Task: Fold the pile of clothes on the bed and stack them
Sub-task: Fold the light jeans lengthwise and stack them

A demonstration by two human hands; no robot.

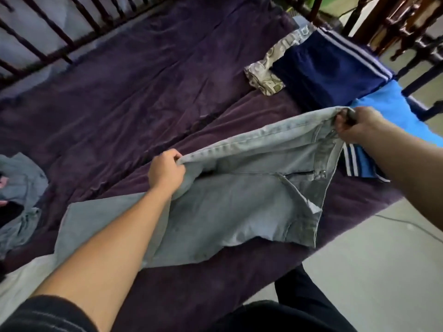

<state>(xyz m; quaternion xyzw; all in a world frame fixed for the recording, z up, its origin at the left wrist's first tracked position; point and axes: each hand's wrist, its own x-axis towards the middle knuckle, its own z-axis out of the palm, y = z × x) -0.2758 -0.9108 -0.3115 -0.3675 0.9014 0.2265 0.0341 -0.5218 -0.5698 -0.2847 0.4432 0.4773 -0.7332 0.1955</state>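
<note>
A pair of light blue jeans [235,204] is spread across the near side of the bed, its waistband lifted off the purple sheet [143,87]. My left hand [165,173] grips the waistband's left end. My right hand [359,127] grips the right end near the button and fly. The legs trail down to the left under my left forearm. A folded navy garment with white stripes [328,70] lies at the far right on a patterned beige cloth [266,75]. A crumpled grey-blue garment [21,188] sits at the left edge.
A bright blue striped cloth [393,109] lies under my right wrist at the bed's right edge. A white cloth [21,283] shows at the lower left. Dark wooden bed rails [48,37] run along the far side. Tiled floor [374,271] and wooden furniture [407,22] are to the right.
</note>
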